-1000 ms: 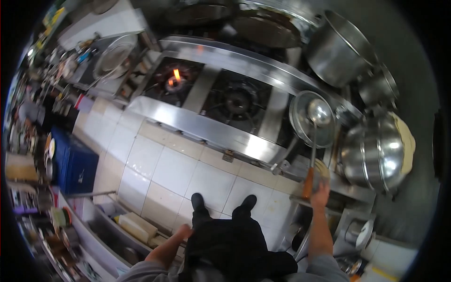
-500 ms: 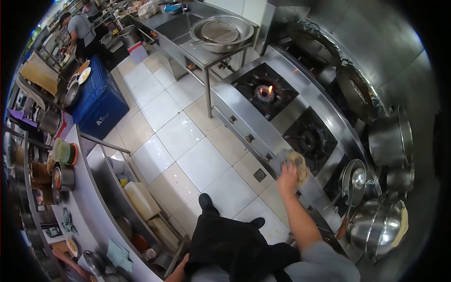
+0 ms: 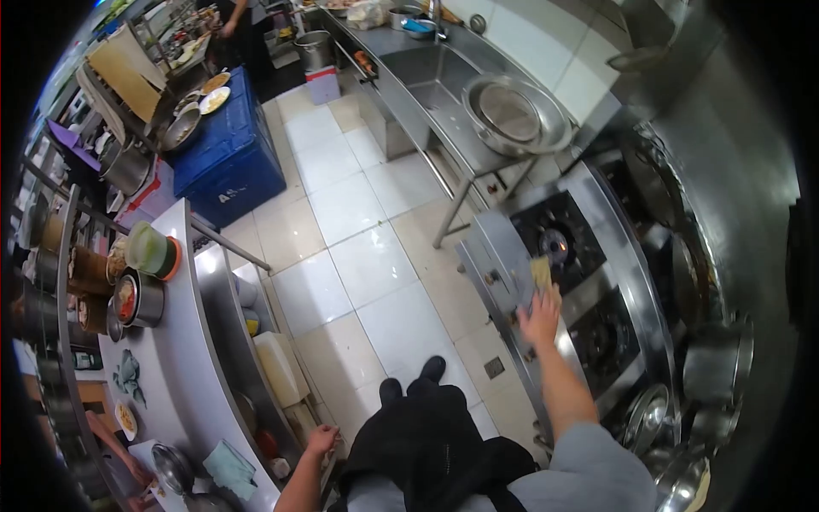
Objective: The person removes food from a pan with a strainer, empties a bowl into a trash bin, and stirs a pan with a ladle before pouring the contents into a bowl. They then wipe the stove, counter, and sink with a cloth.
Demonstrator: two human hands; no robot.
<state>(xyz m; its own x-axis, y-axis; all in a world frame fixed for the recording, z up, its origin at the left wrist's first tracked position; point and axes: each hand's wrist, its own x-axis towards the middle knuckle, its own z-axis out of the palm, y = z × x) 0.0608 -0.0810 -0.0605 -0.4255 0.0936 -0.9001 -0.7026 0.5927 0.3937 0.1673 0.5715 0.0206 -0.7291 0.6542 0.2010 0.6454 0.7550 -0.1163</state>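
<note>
My right hand reaches over the steel front of the stove, with its fingers on a yellowish cloth. The cloth lies against the stove's front ledge, beside the far burner; part of it is hidden by the fingers and blurred. Nearer to me is a second burner. Low beside my apron, my left hand hangs loosely closed near the shelf under the left counter, with nothing visible in it.
On the left counter lie a folded cloth and several pots. A blue chest stands ahead on the tiles. Beyond the stove are a steel basin and a sink. Other people's arms show at lower left.
I have stepped forward along the stove. My right hand has moved with the cloth from the near burner toward the far one. My left hand has come further into view. The far burner's flame looks smaller.
</note>
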